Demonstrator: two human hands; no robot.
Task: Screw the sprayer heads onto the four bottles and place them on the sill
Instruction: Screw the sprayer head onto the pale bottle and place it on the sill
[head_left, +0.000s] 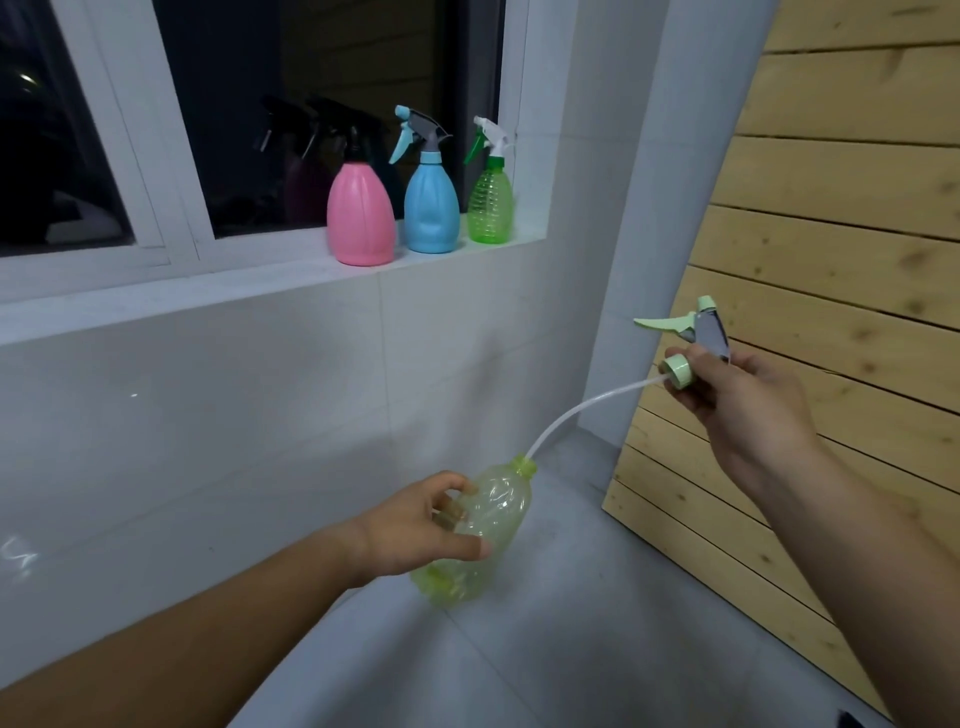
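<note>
Two hands raised, left hand (415, 525) gripping bottle (480, 530), right hand (737, 395) apparently pinching sprayer head (696, 338)

Two bare forearms, no sleeves.
Left hand (415, 525) and right hand (748, 400) ungloved, ringless; short nails; wrists without watch or band below the window sill (208, 291).

Wooden slat panel (831, 218), dark window (322, 78)

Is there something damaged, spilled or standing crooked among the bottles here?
Nothing looks spilled or broken. The pink bottle, blue bottle and green bottle stand upright on the sill with heads on. The pale green bottle in the left hand looks dented; its sprayer head, in the right hand, is unscrewed.
</note>
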